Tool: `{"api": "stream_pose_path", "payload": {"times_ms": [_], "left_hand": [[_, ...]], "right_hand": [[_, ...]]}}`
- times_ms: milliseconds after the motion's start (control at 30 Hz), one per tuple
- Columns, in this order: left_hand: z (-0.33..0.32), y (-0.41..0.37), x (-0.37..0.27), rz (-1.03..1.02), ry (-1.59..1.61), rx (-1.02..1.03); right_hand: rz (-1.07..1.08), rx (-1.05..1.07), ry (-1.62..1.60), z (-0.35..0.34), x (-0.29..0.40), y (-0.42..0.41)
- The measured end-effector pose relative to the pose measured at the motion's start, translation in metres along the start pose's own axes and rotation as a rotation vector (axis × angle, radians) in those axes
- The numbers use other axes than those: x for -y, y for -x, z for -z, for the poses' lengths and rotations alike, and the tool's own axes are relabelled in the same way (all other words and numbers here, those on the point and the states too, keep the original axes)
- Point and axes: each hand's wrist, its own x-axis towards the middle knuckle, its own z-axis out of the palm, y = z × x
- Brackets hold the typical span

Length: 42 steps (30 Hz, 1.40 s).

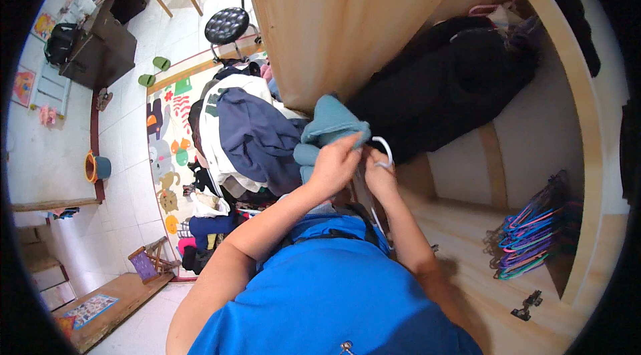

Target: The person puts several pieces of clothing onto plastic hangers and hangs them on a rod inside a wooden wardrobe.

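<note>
My left hand (pixel 334 164) grips a teal knitted garment (pixel 333 117) near its upper edge, in front of my body. Part of the garment hangs below and behind the fingers. Close beside it, my right hand (pixel 380 177) is closed around a white clothes hanger (pixel 386 147), whose hook curves up above the fingers. The hanger's lower part runs down between my arms and is partly hidden. I cannot tell whether the garment sits on the hanger. Left of my hands lies a heap of clothes with a dark blue garment (pixel 258 132) on top of a white one (pixel 210 130).
An open wooden wardrobe (pixel 596 155) stands at the right; black clothes (pixel 430 90) hang inside, and several coloured hangers (pixel 528 240) lie low in it. Its door (pixel 340 14) rises ahead. A black stool (pixel 227 24) stands beyond the patterned mat (pixel 163 155), near green slippers (pixel 161 63).
</note>
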Motion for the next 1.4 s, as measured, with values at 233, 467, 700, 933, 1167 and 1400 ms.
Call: {"api": "stream_pose_path", "payload": {"times_ms": [233, 467, 700, 933, 1167, 1400], "left_hand": [[-0.007, 0.029, -0.033, -0.091, 0.111, 0.128], [0.011, 0.008, -0.055, -0.236, 0.094, -0.087], [0.017, 0.019, -0.055, 0.018, 0.066, 0.046], [0.050, 0.025, -0.030, 0.138, 0.146, 0.059], [0.060, 0.087, -0.006, -0.099, 0.048, -0.419], [0.117, 0.095, -0.003, -0.062, -0.089, -0.667]], "right_hand": [[0.117, -0.051, -0.598, 0.055, 0.053, 0.016], [0.401, -0.071, -0.025, 0.062, 0.018, 0.026], [0.537, -0.024, -0.089, 0.053, 0.051, 0.044], [0.521, 0.375, 0.008, 0.008, 0.041, 0.010], [0.173, 0.451, -0.849, 0.020, 0.139, 0.034], [0.698, 0.250, -0.095, -0.058, 0.124, 0.008]]}}
